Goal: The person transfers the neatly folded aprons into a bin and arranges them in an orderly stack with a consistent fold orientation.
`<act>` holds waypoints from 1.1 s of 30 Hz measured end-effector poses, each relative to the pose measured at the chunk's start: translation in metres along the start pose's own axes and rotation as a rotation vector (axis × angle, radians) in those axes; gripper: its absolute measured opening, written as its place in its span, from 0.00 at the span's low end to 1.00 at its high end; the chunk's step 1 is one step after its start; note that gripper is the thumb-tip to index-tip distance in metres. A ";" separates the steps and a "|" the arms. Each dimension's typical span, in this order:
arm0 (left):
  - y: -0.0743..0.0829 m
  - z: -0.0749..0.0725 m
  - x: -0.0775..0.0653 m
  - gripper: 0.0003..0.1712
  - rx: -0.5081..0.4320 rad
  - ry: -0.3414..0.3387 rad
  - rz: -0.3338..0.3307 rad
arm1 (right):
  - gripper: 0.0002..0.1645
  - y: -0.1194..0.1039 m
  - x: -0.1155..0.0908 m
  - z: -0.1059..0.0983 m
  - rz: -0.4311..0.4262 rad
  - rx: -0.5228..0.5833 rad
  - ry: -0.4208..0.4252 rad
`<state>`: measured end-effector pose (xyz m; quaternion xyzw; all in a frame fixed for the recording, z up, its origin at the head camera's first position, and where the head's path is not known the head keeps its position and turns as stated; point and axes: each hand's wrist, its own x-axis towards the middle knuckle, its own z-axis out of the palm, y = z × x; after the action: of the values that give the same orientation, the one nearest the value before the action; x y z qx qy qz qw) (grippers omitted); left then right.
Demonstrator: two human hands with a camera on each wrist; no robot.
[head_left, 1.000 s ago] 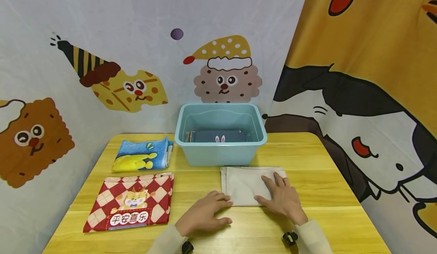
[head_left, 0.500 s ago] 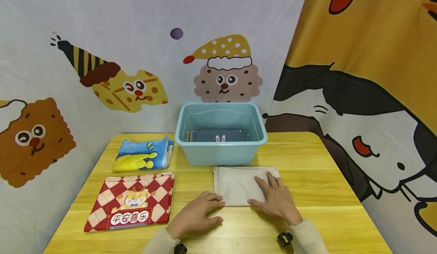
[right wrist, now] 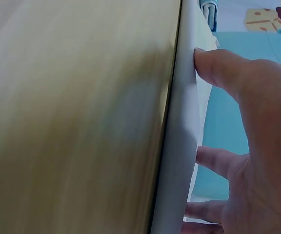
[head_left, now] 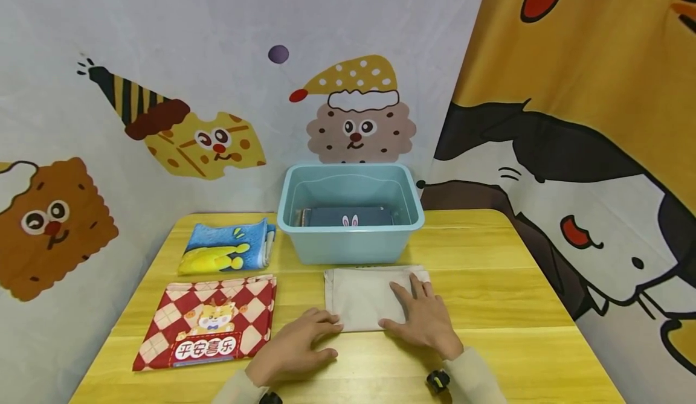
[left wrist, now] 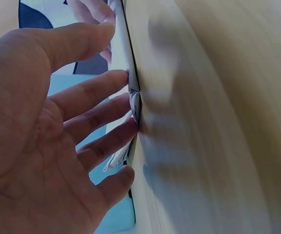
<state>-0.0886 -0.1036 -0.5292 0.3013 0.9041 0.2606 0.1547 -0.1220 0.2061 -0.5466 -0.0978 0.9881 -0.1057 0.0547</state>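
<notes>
A folded off-white cloth (head_left: 359,301) lies flat on the table in front of the blue bin (head_left: 350,247). My right hand (head_left: 426,319) rests on its right part with fingers spread; in the right wrist view the thumb (right wrist: 218,66) presses on the cloth's top near the folded edge (right wrist: 179,126). My left hand (head_left: 296,343) is at the cloth's near left corner. In the left wrist view its fingertips (left wrist: 123,78) touch the cloth's side, fingers nearly straight and thumb apart. Neither hand is curled round the cloth.
To the left lie a folded red-and-cream checked cloth (head_left: 217,322) with a cartoon and, behind it, a folded blue and yellow cloth (head_left: 225,247). Inside the bin is a dark item with bunny ears (head_left: 350,217). A patterned curtain (head_left: 348,29) hangs behind the wooden table (head_left: 516,289).
The off-white cloth has slid left along the table, with both hands moving left together with it. The bin and the other cloths have stayed in place.
</notes>
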 end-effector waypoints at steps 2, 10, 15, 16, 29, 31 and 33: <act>-0.002 -0.002 -0.003 0.27 -0.006 0.000 -0.008 | 0.55 -0.005 0.001 0.001 -0.007 -0.003 0.006; -0.011 -0.006 -0.014 0.23 -0.048 0.012 -0.042 | 0.55 -0.022 0.002 0.006 -0.029 -0.016 0.028; -0.014 -0.008 -0.015 0.17 -0.078 0.073 -0.017 | 0.55 -0.029 0.002 0.008 -0.039 -0.015 0.045; -0.014 -0.008 -0.014 0.15 -0.076 0.090 -0.011 | 0.55 -0.030 0.002 0.008 -0.042 -0.014 0.047; -0.018 -0.003 -0.001 0.09 -0.222 0.276 -0.014 | 0.41 -0.023 0.008 -0.014 -0.111 0.133 0.042; -0.017 -0.002 0.001 0.09 -0.267 0.316 -0.023 | 0.40 -0.019 0.009 -0.016 -0.116 0.167 0.050; -0.017 -0.001 0.003 0.08 -0.310 0.358 -0.028 | 0.39 -0.016 0.009 -0.018 -0.114 0.194 0.059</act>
<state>-0.0987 -0.1139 -0.5387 0.2106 0.8704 0.4433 0.0398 -0.1299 0.1920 -0.5266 -0.1447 0.9672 -0.2068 0.0288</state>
